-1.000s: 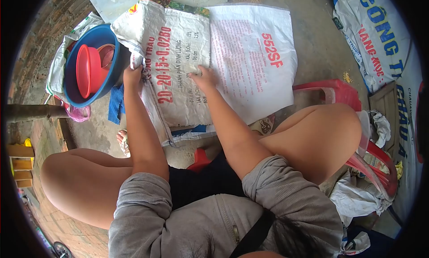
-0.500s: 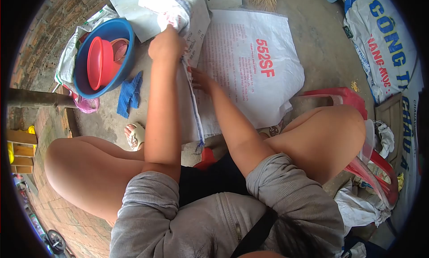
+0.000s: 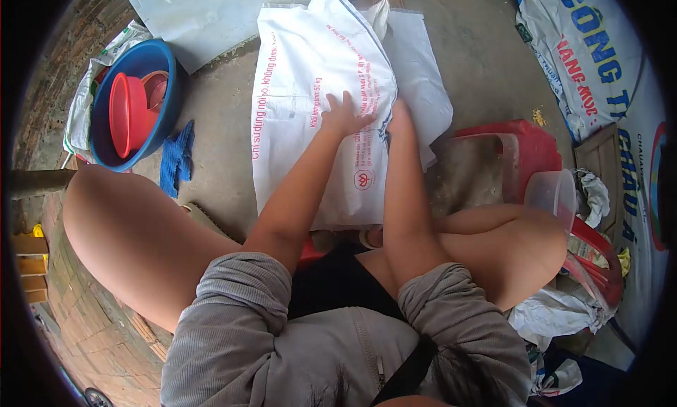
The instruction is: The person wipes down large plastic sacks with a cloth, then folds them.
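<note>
A white woven sack [image 3: 303, 139] with red print lies spread before me, a dark blue stitched edge running down its right side. My left hand [image 3: 345, 118] rests on it, palm down with the fingers spread. Beside it, my right hand [image 3: 400, 116] is at the blue-stitched edge near a knot of blue thread [image 3: 384, 130]; its fingers are hidden at the sack's edge. Beneath, another white sack [image 3: 423, 68] sticks out on the right.
To the left stands a blue basin [image 3: 171, 100] holding red plastic bowls [image 3: 125, 118], with a blue cloth [image 3: 178, 160] nearby. A red plastic chair [image 3: 515, 149] and a clear tub [image 3: 553, 199] are at the right. Large printed sacks [image 3: 585, 61] hang along that side.
The sack that was bunched in my left hand now lies flat over the other one. My left hand has moved right and opened; my right hand has moved right to the stitched edge.
</note>
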`<control>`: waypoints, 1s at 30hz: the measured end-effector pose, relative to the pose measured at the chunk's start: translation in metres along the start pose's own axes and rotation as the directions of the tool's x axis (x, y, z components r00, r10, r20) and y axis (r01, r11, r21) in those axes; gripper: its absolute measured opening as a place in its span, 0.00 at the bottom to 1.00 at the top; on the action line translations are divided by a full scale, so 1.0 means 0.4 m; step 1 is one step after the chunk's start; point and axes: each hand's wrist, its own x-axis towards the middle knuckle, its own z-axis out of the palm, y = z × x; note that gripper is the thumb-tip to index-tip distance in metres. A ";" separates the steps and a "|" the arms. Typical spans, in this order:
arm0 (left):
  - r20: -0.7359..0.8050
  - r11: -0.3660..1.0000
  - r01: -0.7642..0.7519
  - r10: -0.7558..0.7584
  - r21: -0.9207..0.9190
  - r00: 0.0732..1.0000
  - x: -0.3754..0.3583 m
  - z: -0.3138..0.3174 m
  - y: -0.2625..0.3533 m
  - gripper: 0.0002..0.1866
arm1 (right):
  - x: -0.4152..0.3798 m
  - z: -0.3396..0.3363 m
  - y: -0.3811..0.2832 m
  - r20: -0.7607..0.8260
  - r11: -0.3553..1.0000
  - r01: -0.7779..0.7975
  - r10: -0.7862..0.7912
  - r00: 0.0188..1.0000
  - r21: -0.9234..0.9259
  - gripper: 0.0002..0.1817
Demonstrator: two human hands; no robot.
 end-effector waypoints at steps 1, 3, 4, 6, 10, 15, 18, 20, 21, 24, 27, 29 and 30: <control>0.076 0.995 -0.032 0.039 -0.098 0.996 0.034 0.020 -0.027 0.60 | -0.065 0.017 -0.013 -0.180 0.983 0.156 -0.171 0.969 -0.093 0.31; 0.133 0.948 -0.061 0.107 -0.313 0.985 0.080 0.022 -0.093 0.49 | -0.142 0.066 -0.014 -0.335 0.902 0.258 -0.376 0.864 -0.347 0.33; 0.122 0.902 -0.068 0.132 -0.426 0.984 0.086 0.004 -0.115 0.40 | -0.145 0.069 -0.006 -0.412 0.757 0.283 -0.582 0.701 -0.588 0.34; 0.117 0.798 0.126 -0.070 -0.589 0.991 0.061 -0.078 -0.140 0.25 | -0.116 0.070 0.027 -0.349 0.686 0.347 -0.662 0.663 -0.640 0.40; -0.633 0.939 0.279 -0.342 -0.201 0.694 0.038 -0.111 -0.295 0.31 | -0.101 0.082 0.051 -0.163 0.615 0.342 -0.616 0.770 -0.711 0.50; -0.279 0.708 0.055 -0.348 -0.704 0.895 0.078 -0.085 -0.545 0.52 | -0.030 0.059 0.100 -0.203 0.803 0.364 -0.501 0.841 -0.472 0.33; -0.204 0.554 0.018 -0.335 -0.832 0.920 0.027 -0.089 -0.500 0.49 | -0.047 0.077 0.092 -0.159 0.868 0.397 -0.455 0.876 -0.298 0.29; -0.135 0.495 0.036 -0.304 -0.868 0.943 -0.004 -0.133 -0.491 0.47 | -0.074 0.096 0.067 -0.091 0.936 0.327 -0.340 0.936 -0.131 0.29; -0.066 0.432 0.058 -0.267 -0.900 0.961 -0.014 -0.148 -0.488 0.45 | -0.086 0.104 0.051 -0.001 0.972 0.232 -0.232 0.973 0.029 0.29; 0.185 0.079 0.197 -0.134 -0.977 0.973 -0.029 -0.191 -0.542 0.44 | -0.072 0.141 0.024 0.110 0.997 0.052 -0.057 0.992 0.051 0.23; 0.138 -0.155 0.130 -0.036 -0.979 0.990 -0.090 -0.219 -0.548 0.42 | -0.164 0.265 -0.024 0.207 0.995 0.088 -0.075 0.975 -0.053 0.22; 0.115 -0.147 0.101 -0.085 -0.984 0.990 -0.104 -0.209 -0.562 0.41 | -0.168 0.309 -0.044 0.285 0.994 0.060 -0.030 0.958 -0.095 0.23; 0.096 -0.132 0.078 -0.140 -0.988 0.986 -0.115 -0.206 -0.568 0.40 | -0.154 0.319 -0.053 0.369 0.991 0.070 -0.024 0.929 -0.113 0.23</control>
